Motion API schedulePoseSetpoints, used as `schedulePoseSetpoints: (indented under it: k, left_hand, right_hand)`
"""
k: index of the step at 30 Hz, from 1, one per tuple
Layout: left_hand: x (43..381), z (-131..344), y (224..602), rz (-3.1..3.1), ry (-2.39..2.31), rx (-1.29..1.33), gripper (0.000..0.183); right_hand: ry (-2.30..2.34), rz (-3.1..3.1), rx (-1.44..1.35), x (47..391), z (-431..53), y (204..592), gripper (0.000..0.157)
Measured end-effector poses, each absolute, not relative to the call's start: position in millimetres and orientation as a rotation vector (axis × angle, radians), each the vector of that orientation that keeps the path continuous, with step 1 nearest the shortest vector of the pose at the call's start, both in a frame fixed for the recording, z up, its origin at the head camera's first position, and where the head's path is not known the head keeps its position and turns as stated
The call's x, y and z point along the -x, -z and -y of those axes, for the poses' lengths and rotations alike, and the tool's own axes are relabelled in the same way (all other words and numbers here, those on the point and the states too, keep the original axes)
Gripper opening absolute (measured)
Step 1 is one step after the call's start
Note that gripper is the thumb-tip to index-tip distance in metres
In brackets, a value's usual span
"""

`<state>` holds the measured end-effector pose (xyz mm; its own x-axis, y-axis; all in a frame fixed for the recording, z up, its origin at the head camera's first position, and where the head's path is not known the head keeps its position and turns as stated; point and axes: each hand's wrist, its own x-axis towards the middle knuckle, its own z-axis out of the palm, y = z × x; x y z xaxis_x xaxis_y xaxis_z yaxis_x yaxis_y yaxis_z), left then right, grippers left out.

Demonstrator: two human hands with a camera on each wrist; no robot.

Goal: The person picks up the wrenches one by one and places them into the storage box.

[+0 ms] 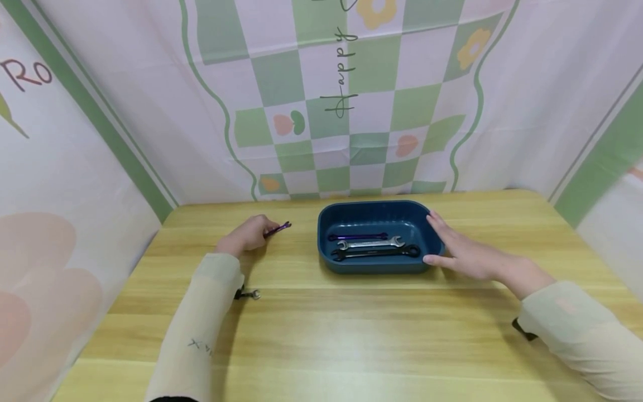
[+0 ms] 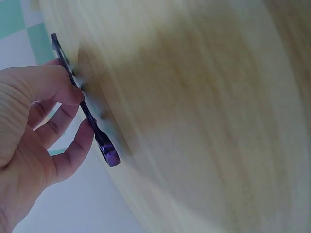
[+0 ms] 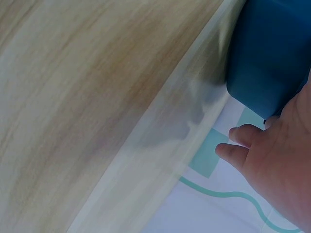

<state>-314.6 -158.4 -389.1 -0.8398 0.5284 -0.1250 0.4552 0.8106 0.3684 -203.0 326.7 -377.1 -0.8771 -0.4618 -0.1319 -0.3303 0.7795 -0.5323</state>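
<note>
My left hand [image 1: 251,231] pinches a slim purple wrench [image 2: 92,116] between thumb and fingers, left of a dark blue bin [image 1: 374,268]. In the left wrist view the wrench slants, both ends sticking out past the fingers, over the wooden table. Spread across the right end of the bin, my right hand [image 1: 467,254] touches its rim with fingers and thumb extended. Inside the bin lie another purple wrench [image 1: 358,237], a silver open-ended wrench [image 1: 370,244] and a black wrench [image 1: 374,253], roughly side by side.
A small silver wrench [image 1: 255,294] lies on the table by my left forearm, partly hidden. The wooden table [image 1: 351,335] ends at a hanging cloth [image 1: 372,111] with green checks at the back, and more cloth hangs at both sides.
</note>
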Motion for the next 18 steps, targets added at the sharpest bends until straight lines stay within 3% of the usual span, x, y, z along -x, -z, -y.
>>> schedulePoseSetpoints:
  k: [18]
  left_hand:
    - [312.7, 157.5, 384.7, -2.776, -0.502, -0.627, 0.049]
  right_hand:
    - [0.735, -2.727, 0.613, 204.1, -326.9, 379.7, 0.097]
